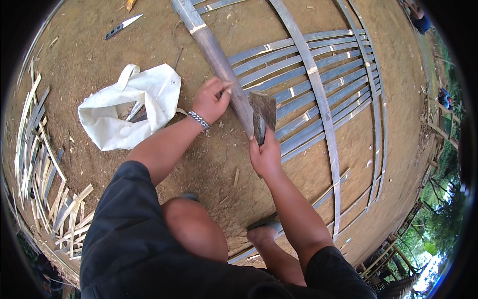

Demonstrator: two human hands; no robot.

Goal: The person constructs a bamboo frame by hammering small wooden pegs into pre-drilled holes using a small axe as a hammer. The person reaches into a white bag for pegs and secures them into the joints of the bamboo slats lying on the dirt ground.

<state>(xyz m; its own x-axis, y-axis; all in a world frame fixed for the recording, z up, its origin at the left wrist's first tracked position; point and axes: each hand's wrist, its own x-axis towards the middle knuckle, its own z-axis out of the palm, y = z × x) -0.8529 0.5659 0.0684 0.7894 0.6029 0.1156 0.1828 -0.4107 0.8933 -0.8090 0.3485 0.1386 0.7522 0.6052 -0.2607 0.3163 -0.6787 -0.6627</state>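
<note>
My right hand (265, 151) is wrapped round a dark, rusty tool with a broad flat blade (264, 109); its full shape is partly hidden. The blade lies against the lower part of a long, brownish-grey bamboo pole (219, 55), which slants from the top centre toward my right hand. On the pole's left side is my left hand (211, 101), wearing a chain bracelet. Its fingers are curled and pinched together near the pole. Whatever they hold, if anything, is too small to name. Right of the pole lies a lattice of split bamboo slats (314, 74).
Left of my left hand lies an open white bag (162, 89) with metal things inside. A knife (123, 27) with a black handle rests on the dirt beyond it. Loose bamboo strips (47, 164) are heaped at the far left. Another person (420, 20) appears at the top right edge.
</note>
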